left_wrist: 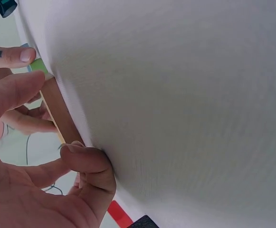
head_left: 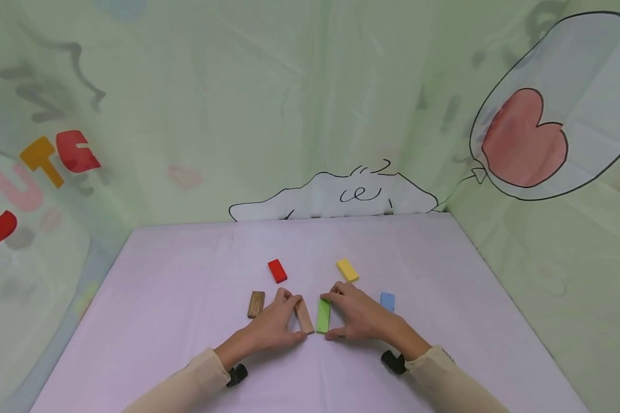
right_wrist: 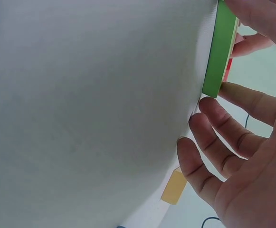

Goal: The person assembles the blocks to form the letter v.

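Note:
My left hand pinches a light brown wooden block by its two ends, thumb at the near end and fingers at the far one. The left wrist view shows the same block on edge between thumb and fingertips. Facing it, my right hand holds a green block lengthwise between thumb and index finger, its other fingers spread beside it in the right wrist view. Both blocks stand close together, their near ends nearer each other than their far ends.
On the pale pink tablecloth, a dark brown block lies left of my left hand and a blue block beyond my right wrist. Farther back are a red block and a yellow block. Printed green curtains surround the table.

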Tool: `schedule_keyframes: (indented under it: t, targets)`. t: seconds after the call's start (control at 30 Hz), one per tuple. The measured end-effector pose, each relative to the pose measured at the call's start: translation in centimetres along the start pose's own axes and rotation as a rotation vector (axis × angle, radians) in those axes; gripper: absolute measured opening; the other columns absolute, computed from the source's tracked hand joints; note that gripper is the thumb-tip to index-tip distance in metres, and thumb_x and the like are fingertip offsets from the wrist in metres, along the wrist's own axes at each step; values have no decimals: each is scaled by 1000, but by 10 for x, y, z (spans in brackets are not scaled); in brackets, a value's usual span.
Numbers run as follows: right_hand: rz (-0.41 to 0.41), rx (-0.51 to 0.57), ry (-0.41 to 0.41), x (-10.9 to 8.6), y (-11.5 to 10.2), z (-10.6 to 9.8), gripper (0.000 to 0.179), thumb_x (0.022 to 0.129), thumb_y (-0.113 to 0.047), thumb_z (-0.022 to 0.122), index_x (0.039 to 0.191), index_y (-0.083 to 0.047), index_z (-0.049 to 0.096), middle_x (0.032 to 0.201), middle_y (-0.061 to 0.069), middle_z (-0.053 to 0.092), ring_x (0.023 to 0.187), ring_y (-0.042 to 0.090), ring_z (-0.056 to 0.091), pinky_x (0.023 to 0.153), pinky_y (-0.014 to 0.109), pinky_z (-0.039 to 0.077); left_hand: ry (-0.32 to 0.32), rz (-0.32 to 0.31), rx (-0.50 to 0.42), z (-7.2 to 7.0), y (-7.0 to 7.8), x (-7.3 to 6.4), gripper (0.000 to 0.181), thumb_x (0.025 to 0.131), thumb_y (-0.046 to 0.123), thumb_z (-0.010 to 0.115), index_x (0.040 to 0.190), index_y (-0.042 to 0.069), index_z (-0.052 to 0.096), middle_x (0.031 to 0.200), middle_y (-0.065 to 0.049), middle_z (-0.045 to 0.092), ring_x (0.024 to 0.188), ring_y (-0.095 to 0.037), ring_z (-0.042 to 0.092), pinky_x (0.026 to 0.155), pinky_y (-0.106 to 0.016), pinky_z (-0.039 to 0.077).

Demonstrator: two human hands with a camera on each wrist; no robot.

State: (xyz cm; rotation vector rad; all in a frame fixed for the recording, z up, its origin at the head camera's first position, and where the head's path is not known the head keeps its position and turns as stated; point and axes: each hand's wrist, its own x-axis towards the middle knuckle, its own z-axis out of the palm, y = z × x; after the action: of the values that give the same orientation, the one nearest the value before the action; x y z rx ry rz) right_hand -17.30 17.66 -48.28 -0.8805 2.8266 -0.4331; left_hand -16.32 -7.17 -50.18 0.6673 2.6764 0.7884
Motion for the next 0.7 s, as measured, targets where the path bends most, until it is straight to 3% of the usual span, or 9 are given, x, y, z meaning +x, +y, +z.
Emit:
schedule_keyframes:
  t: [0.7]
  targets:
    - [-6,-6,11,0,1,2,81,78,-52,92,143,-13,64,122,-2,59,105,10,55,94,35,54,5,14,9,1,1,1,77,89,38,81,153,7,51,142,-13,46,89,-15,56,78,-28,50]
